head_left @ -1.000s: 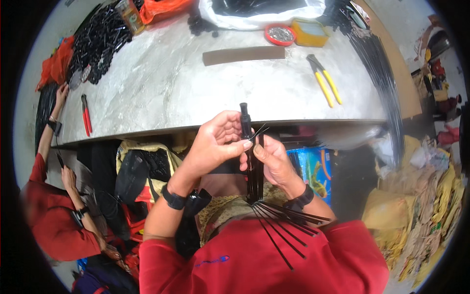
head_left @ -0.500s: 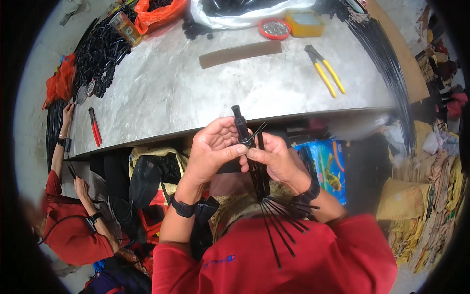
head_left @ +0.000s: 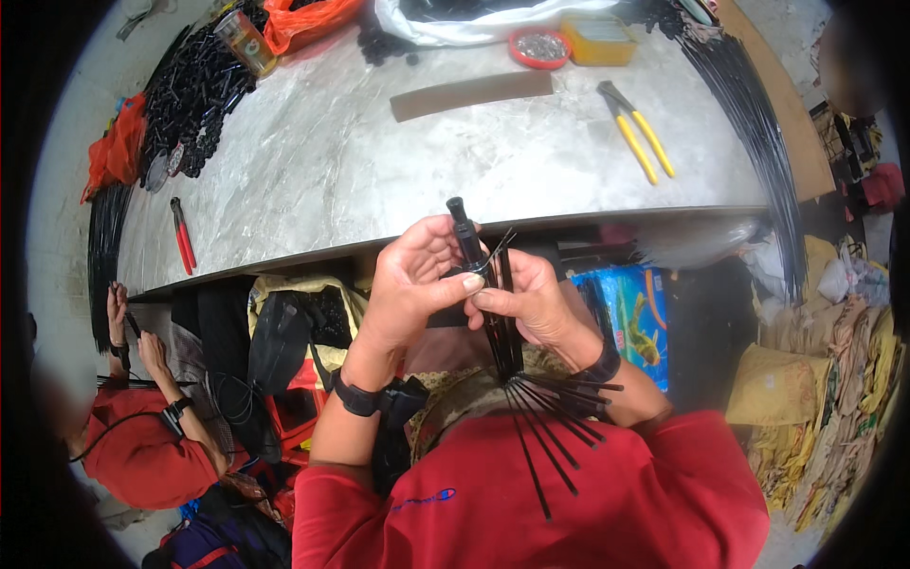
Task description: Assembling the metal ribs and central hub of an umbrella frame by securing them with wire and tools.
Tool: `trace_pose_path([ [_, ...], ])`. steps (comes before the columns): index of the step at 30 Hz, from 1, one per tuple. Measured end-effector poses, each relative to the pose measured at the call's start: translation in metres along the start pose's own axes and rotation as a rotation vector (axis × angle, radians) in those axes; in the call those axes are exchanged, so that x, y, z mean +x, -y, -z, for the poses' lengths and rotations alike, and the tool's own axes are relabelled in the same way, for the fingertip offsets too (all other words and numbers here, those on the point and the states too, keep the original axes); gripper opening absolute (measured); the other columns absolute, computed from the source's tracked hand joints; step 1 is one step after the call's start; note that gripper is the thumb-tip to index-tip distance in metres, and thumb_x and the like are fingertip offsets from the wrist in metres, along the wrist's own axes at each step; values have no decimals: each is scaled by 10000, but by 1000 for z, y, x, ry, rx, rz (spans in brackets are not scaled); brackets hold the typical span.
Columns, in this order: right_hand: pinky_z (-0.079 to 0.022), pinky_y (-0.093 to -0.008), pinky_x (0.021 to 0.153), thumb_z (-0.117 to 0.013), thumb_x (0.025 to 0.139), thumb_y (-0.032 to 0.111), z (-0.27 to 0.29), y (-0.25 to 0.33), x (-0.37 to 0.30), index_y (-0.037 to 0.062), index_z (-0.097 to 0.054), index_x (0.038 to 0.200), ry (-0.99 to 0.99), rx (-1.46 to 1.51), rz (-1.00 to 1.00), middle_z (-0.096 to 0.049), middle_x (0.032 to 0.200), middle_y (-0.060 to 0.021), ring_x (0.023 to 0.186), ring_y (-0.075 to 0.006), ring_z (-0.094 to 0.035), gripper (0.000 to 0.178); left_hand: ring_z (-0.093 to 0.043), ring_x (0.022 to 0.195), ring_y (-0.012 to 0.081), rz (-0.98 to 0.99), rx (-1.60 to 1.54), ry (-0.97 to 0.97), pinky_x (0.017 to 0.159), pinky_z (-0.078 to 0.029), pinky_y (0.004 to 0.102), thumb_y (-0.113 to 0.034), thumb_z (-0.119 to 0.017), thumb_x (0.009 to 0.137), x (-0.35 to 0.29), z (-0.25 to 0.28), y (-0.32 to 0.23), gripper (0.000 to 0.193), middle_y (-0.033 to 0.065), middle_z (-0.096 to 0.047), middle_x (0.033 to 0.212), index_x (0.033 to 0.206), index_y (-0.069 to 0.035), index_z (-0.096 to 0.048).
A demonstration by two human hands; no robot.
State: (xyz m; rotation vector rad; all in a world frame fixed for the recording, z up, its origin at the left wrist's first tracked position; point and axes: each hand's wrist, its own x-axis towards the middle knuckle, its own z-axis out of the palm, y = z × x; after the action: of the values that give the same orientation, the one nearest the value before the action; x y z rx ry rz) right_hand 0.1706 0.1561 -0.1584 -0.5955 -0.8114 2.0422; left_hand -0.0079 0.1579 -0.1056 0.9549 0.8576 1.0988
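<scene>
A black umbrella frame [head_left: 505,351] is held upright in front of my chest, just short of the table's near edge. Its tube-like plastic end [head_left: 463,228] points up and away, while thin ribs fan out below over my red shirt. My left hand [head_left: 417,275] is closed round the plastic part, its thumb pressing near the collar. With thumb and fingers, my right hand [head_left: 523,296] pinches the frame at the same spot, beside several rib ends that poke up. Both thumbs nearly meet; what lies under them is hidden.
On the grey table [head_left: 313,180] lie yellow-handled pliers [head_left: 637,133], red-handled pliers [head_left: 182,237], a dark flat strip [head_left: 471,96] and a red dish of small metal bits [head_left: 540,47]. Black rods [head_left: 749,114] line the right side. A co-worker [head_left: 152,436] sits at left.
My hands keep their grip, with only slight shifts of the frame. The co-worker's far hand has drawn back from the table toward their body.
</scene>
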Motion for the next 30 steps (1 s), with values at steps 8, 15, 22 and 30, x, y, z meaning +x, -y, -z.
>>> trace_pose_path([
  [8,-594,-294,654,-721,861,54,-2,-3,0,-16,-610,1025,18,-56,-33,-695,888,-113,753,-171,-693,210,-610,1011,160,41,-203,122,890,-504,295,46,-735,769,1,15,7,491,109,-629,1095,1217,48,-534],
  [15,-590,-285,650,-721,866,75,-5,0,1,-9,-613,1016,1,-38,11,-685,851,-95,736,-155,-683,203,-594,984,151,-102,91,24,880,-492,296,48,-707,791,-4,-1,0,435,98,-617,1073,1191,42,-537],
  [22,-590,-278,647,-722,864,76,-9,1,-4,-11,-614,1009,-8,-116,8,-681,862,-85,735,-145,-679,201,-601,980,156,15,-156,176,900,-476,306,21,-731,765,3,12,4,438,88,-624,1052,1165,18,-552],
  [30,-590,-269,646,-710,877,87,-7,-2,0,-17,-614,1035,-33,-58,31,-682,874,-92,747,-144,-681,212,-610,940,153,-114,159,11,862,-494,301,41,-710,767,-4,-4,0,401,86,-629,1032,1140,12,-565],
])
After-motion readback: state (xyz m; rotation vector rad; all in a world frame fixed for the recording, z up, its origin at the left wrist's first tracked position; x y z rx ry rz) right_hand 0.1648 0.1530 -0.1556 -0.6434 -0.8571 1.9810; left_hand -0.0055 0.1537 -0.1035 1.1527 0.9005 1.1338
